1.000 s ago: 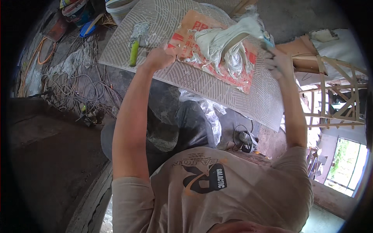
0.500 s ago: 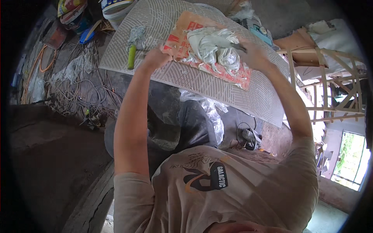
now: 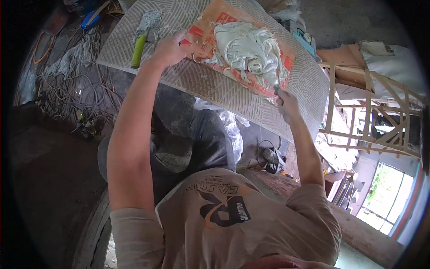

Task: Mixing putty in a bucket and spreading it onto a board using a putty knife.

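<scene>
A mound of pale, creamy paste (image 3: 244, 47) lies on an orange-brown cardboard sheet (image 3: 209, 18) with red print. The sheet rests on a large ridged grey panel (image 3: 201, 85). My left hand (image 3: 171, 50) is closed at the cardboard's left corner, thumb and fingers pinching its edge. My right hand (image 3: 289, 105) grips a putty knife (image 3: 275, 84) at the near right edge of the sheet; its blade is in the paste and partly coated. To the left of my left hand lies a scraper (image 3: 139, 50) with a green handle and a paste-crusted blade, untouched.
Tangled cords (image 3: 85, 85) and plastic film cover the floor at left. Crumpled clear plastic (image 3: 228, 130) hangs below the panel's near edge, beside my knees. A wooden frame (image 3: 369, 107) stands at right, and a blue-green box (image 3: 304, 41) sits beyond the panel.
My right hand has swung the putty knife from the mound's far right down to its near right side. The paste is more gathered and rounded. The view has shifted slightly; my left hand keeps the corner.
</scene>
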A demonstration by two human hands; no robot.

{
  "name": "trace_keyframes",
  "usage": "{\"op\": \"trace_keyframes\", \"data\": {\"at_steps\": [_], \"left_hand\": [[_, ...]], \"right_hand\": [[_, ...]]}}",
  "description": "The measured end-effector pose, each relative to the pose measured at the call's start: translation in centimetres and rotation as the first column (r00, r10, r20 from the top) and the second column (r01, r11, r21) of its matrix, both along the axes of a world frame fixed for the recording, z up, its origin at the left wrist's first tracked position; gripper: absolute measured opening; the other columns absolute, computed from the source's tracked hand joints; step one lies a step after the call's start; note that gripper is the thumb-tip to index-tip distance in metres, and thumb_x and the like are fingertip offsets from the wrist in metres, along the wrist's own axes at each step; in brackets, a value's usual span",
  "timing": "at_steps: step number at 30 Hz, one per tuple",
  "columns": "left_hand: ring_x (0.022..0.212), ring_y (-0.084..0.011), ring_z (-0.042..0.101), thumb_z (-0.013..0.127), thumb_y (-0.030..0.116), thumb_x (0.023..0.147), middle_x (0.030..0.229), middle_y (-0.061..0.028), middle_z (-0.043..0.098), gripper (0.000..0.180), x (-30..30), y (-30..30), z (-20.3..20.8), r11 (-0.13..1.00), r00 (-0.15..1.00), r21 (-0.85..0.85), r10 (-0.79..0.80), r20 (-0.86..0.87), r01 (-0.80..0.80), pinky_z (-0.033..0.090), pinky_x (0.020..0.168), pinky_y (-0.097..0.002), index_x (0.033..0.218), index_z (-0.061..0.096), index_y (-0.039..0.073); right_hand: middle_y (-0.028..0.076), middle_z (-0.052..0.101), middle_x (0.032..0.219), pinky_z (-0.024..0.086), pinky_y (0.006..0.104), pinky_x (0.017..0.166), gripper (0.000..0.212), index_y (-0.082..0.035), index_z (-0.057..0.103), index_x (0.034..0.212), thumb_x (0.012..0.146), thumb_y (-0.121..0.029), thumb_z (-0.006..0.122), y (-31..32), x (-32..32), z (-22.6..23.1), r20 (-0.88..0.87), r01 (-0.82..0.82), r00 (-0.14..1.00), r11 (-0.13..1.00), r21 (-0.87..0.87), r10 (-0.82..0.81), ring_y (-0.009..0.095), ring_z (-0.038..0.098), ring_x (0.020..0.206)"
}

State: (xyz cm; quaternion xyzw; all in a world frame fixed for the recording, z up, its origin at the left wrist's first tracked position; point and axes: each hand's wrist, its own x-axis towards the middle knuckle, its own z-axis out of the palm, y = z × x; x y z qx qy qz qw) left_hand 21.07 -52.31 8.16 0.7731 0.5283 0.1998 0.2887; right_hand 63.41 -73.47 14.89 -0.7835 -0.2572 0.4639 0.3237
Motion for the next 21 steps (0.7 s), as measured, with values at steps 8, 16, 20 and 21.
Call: {"op": "trace_keyframes", "data": {"at_steps": [8,16,20,21], "left_hand": [[0.113,-0.0407,0.067,0.071,0.013,0.081,0.12,-0.0255,0.07,0.077,0.8,-0.2,-0.5,0.998,0.997,0.006,0.067,-0.034,-0.067,0.052,0.101,-0.0491,0.153,0.046,0.015],[0.111,-0.0432,0.067,0.069,0.011,0.079,0.117,-0.0265,0.071,0.076,0.3,-0.9,0.1,0.998,0.995,-0.012,0.069,0.076,-0.068,0.053,0.098,-0.0494,0.152,0.048,0.016],[0.126,-0.0404,0.062,0.07,0.008,0.077,0.135,-0.0262,0.064,0.08,0.8,-0.5,1.3,0.992,0.996,-0.128,-0.01,0.092,0.022,0.05,0.105,-0.0423,0.153,0.045,0.006],[0.126,-0.0404,0.062,0.07,0.008,0.077,0.135,-0.0262,0.064,0.08,0.8,-0.2,0.9,0.992,0.996,-0.123,-0.012,0.09,0.024,0.05,0.105,-0.0423,0.153,0.045,0.006]], "right_hand": [[-0.004,0.047,0.067,0.021,0.023,0.037,0.025,-0.004,0.063,0.105,0.104,-0.029,0.059,8.5,-4.3,-0.8,-0.213,0.061,0.976,0.995,0.077,-0.044,0.005,0.033,0.042],[-0.002,0.05,0.069,0.02,0.0212,0.037,0.018,-0.005,0.059,0.104,0.105,-0.023,0.055,11.8,-3.4,7.6,-0.615,0.129,0.788,0.964,0.234,0.043,0.005,0.03,0.042],[0.007,0.063,0.078,0.045,0.0331,0.052,0.025,-0.003,0.065,0.112,0.102,-0.025,0.057,12.4,3.9,11.4,0.234,-0.414,0.908,0.826,0.383,0.347,0.02,0.054,0.055],[0.011,0.068,0.084,0.054,0.0391,0.062,0.029,-0.004,0.067,0.116,0.101,-0.027,0.058,12.2,3.9,12.2,0.845,-0.732,0.447,0.663,0.157,0.295,0.028,0.065,0.064]]}}
